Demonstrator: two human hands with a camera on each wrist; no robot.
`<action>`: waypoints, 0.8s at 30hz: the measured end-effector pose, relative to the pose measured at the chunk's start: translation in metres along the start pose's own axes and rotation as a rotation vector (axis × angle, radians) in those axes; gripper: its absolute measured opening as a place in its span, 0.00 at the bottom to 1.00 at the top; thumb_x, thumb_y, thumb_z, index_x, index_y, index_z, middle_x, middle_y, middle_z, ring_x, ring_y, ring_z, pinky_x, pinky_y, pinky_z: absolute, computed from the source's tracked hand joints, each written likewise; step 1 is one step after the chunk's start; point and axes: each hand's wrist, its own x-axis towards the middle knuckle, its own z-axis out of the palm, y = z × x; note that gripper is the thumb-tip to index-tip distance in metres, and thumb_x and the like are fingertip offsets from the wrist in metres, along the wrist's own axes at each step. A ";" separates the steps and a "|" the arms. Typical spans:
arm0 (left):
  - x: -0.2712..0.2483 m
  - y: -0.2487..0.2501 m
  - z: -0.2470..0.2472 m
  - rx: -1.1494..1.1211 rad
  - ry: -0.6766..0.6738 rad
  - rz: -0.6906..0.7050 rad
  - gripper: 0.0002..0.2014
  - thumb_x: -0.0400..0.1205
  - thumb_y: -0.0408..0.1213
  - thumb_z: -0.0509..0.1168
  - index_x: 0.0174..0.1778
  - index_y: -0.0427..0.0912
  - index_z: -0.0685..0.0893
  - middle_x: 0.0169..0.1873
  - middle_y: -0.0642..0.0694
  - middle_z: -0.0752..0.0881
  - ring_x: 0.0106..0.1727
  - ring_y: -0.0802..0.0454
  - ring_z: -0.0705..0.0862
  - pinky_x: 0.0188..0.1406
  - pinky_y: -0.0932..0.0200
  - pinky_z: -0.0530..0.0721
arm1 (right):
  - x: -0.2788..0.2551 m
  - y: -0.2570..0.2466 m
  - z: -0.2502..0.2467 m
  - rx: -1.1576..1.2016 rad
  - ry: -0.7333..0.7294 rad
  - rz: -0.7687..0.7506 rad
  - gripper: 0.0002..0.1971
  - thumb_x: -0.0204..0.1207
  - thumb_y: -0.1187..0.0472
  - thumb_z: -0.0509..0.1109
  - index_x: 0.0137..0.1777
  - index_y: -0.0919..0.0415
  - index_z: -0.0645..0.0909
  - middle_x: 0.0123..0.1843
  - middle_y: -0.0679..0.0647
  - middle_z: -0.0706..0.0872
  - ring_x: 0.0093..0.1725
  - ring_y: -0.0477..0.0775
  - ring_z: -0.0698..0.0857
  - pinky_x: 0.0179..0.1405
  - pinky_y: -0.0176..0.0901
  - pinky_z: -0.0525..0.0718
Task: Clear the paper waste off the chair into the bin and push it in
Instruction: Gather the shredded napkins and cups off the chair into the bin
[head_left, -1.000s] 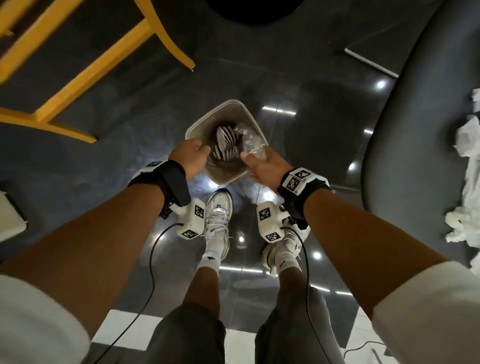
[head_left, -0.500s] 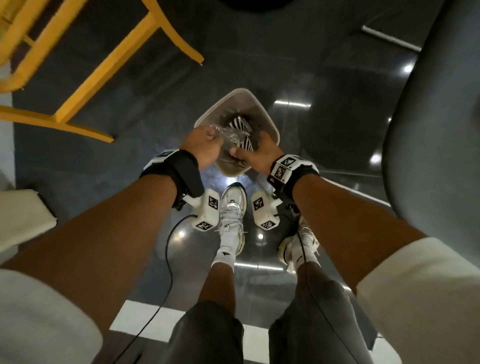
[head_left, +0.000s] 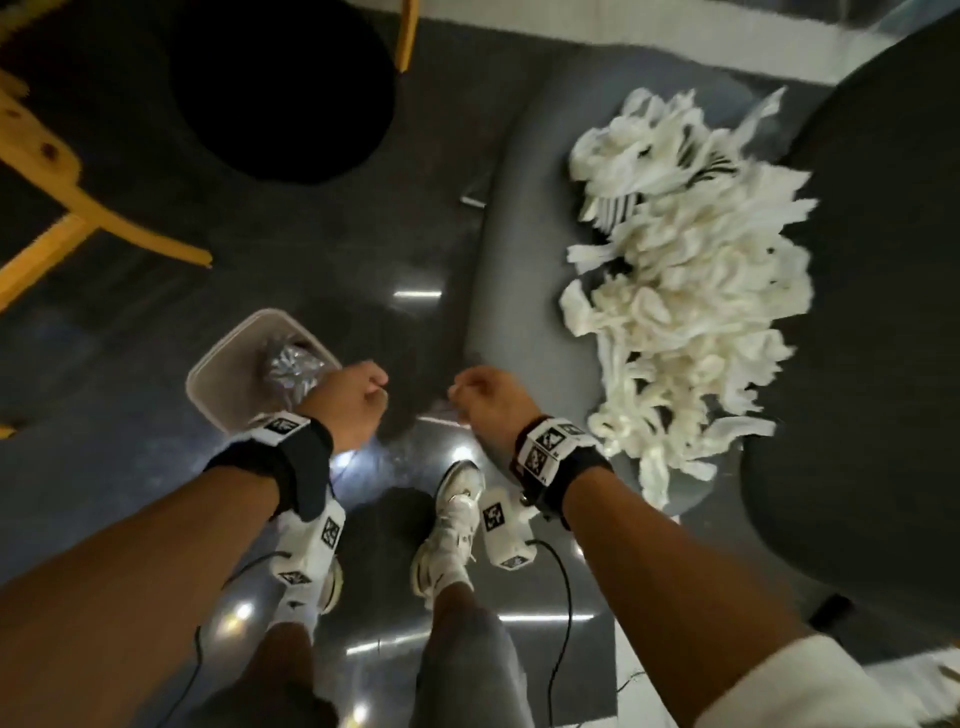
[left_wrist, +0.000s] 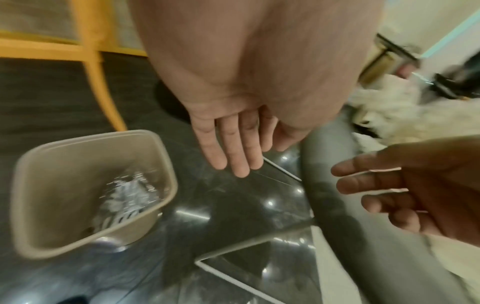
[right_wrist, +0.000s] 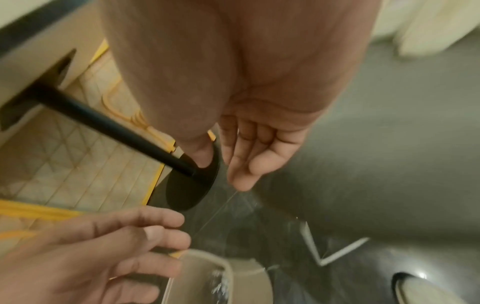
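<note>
A beige bin (head_left: 223, 374) stands on the dark floor at my left, with crumpled clear and striped waste (head_left: 293, 364) lying inside. In the left wrist view the bin (left_wrist: 31, 185) and its waste (left_wrist: 130, 191) sit below my left hand (left_wrist: 233, 152), whose fingers are straight and empty. My left hand (head_left: 358, 395) hovers just right of the bin's rim. My right hand (head_left: 478, 395) hangs beside it with relaxed fingers (right_wrist: 241, 164), holding nothing. A big pile of white shredded paper (head_left: 685, 312) lies on the grey chair seat (head_left: 519, 260) to the right of both hands.
The chair's dark backrest (head_left: 857, 260) rises at the right. Yellow wooden chair legs (head_left: 104, 228) and a black round table base (head_left: 280, 88) stand behind the bin. My white shoes (head_left: 452, 525) are on the glossy floor below my hands.
Both hands have let go of the waste and come up out of the bin, shifting right toward the chair. My view has swung right, so the paper pile is in sight.
</note>
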 end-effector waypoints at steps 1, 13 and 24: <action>-0.002 0.026 0.008 0.029 -0.028 0.053 0.12 0.83 0.36 0.61 0.58 0.43 0.86 0.54 0.39 0.91 0.58 0.38 0.87 0.62 0.50 0.83 | -0.009 0.008 -0.028 -0.014 0.036 0.008 0.07 0.77 0.53 0.71 0.51 0.54 0.85 0.33 0.50 0.88 0.33 0.47 0.89 0.38 0.40 0.85; 0.016 0.210 0.132 0.352 -0.231 0.375 0.28 0.82 0.34 0.64 0.79 0.43 0.69 0.71 0.38 0.75 0.72 0.37 0.77 0.71 0.43 0.78 | -0.042 0.110 -0.145 -0.620 0.035 0.073 0.33 0.76 0.58 0.72 0.80 0.59 0.65 0.74 0.64 0.72 0.69 0.70 0.80 0.67 0.59 0.81; 0.018 0.156 0.109 0.257 -0.228 0.316 0.14 0.75 0.41 0.69 0.56 0.45 0.85 0.59 0.43 0.88 0.61 0.40 0.86 0.63 0.47 0.83 | -0.040 0.074 -0.121 0.061 0.092 -0.220 0.13 0.74 0.57 0.74 0.58 0.54 0.83 0.56 0.49 0.87 0.51 0.50 0.86 0.56 0.45 0.83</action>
